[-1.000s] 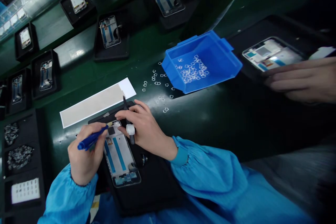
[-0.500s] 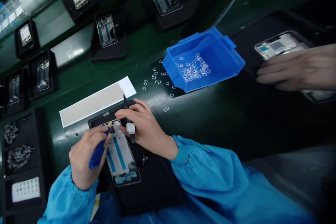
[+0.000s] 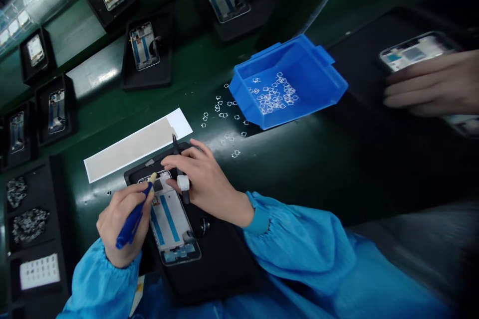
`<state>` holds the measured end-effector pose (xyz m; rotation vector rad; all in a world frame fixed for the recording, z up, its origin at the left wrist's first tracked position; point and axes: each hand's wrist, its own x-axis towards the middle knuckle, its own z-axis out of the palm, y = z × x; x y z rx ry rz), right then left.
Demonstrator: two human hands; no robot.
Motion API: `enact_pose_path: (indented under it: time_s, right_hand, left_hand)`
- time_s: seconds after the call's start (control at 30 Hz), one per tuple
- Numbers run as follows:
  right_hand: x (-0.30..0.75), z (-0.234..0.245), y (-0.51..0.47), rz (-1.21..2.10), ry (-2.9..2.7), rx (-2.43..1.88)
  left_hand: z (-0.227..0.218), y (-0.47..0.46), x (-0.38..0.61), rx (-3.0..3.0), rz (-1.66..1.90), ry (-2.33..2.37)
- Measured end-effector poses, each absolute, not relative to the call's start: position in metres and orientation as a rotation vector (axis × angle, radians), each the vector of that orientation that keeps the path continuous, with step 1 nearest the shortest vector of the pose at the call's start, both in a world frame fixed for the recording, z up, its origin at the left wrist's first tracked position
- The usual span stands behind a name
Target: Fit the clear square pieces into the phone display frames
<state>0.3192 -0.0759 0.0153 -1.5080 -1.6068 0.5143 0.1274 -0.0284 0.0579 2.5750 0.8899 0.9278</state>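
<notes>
My left hand (image 3: 121, 224) is closed round a blue pen-shaped tool (image 3: 132, 220) with a pale yellow tip. That tip rests at or just above the upper end of a phone frame (image 3: 170, 224), which has two blue strips along it. The frame lies in a black tray (image 3: 220, 264) in front of me. Black tweezers (image 3: 182, 182), wrapped in white tape, are held in my right hand (image 3: 211, 184), their points facing away from me. Fingers of this hand reach over the frame's upper right edge; whether they touch it I cannot tell.
Beyond my hands lies a beige strip on white backing (image 3: 130, 147). A blue bin (image 3: 318, 92) holds small white outline pieces, with several scattered beside it. A sectioned black tray (image 3: 56, 199) stands left. Trayed phone frames (image 3: 144, 50) line the back. Another person's hand (image 3: 434, 82) covers a phone at right.
The rear end of the blue tool has swung down and left, its tip staying near the frame's top. The other person's hand and phone moved right. Trays at the back shifted slightly left.
</notes>
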Motion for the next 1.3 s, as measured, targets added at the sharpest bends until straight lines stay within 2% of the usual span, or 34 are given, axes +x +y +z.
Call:
enact_pose_path:
  time_s: [0.2, 0.47, 0.73, 0.87, 1.03, 1.3]
  right_hand:
    - [0.316, 0.022, -0.062, 0.423, -1.712, -1.468]
    - [0.315, 0.025, -0.068, 0.661, -1.518, -1.214]
    - [0.317, 0.029, -0.075, 0.803, -1.459, -1.195]
    - [0.318, 0.028, -0.076, 0.719, -1.508, -1.208]
    - [0.321, 0.022, -0.076, 0.562, -1.566, -1.420]
    - [0.315, 0.016, -0.077, 0.522, -1.630, -1.464]
  left_hand:
    - [0.058, -0.030, 0.128, 2.528, 0.982, 0.961]
    - [0.064, -0.031, 0.128, 2.194, 1.234, 0.869]
    - [0.072, -0.038, 0.117, 2.010, 1.080, 1.046]
    - [0.072, -0.036, 0.114, 2.014, 1.034, 1.127]
    - [0.064, -0.027, 0.116, 2.090, 0.979, 1.165]
    - [0.072, -0.020, 0.127, 2.347, 0.811, 1.098]
